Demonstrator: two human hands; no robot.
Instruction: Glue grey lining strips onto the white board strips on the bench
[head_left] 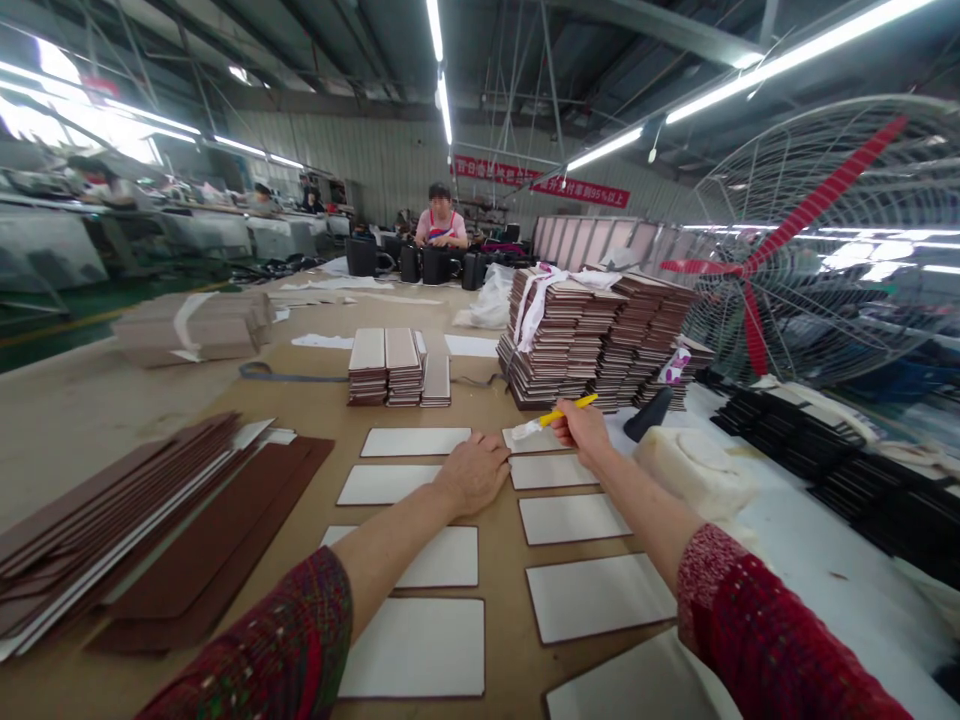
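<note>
In my right hand is a brush with a yellow handle; the fingers close round it. Its white, coated-looking bristles lie over a pale rectangular panel at the far end of the right column. My left hand rests palm down between the two columns, fingers extended towards that panel's near left corner, holding nothing I can see. Part of a left-column panel is hidden under my left arm. Several more dark-edged pale panels lie flat in both columns.
Brown strips lie stacked at left. Behind the panels stand small board stacks and a tall pile. At right are a whitish container, black pieces and a large fan. A person works across the table.
</note>
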